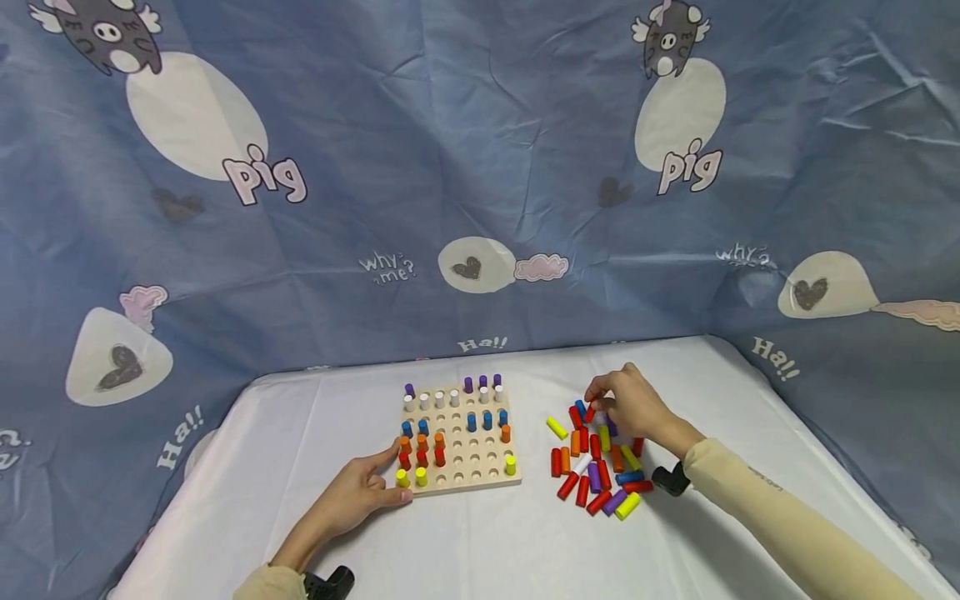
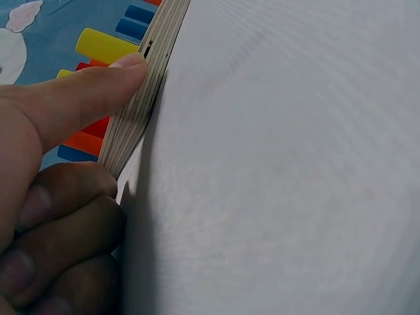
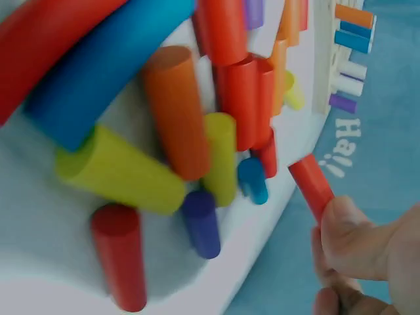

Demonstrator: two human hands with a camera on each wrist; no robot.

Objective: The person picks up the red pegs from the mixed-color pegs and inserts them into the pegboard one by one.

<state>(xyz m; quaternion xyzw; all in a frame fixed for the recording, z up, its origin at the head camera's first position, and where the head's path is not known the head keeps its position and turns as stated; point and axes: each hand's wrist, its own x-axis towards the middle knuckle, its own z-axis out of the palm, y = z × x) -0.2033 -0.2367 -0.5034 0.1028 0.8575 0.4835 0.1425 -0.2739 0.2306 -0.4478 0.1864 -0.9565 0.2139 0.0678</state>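
My left hand holds the near-left corner of a wooden pegboard, thumb at its front edge and index finger along the left side. In the left wrist view the thumb lies on the layered edge beside a yellow peg, with the other fingers curled below. Upright purple, white, blue, orange, red and yellow pegs stand in rows on the board, among bare holes. Over the far end of a loose peg pile, my right hand pinches a red peg between thumb and fingers, clear of the table.
Loose pegs in several colours lie right of the board, including a yellow one at the pile's left and a blue one near its right side. A white cloth covers the table. Behind it hangs a blue printed curtain.
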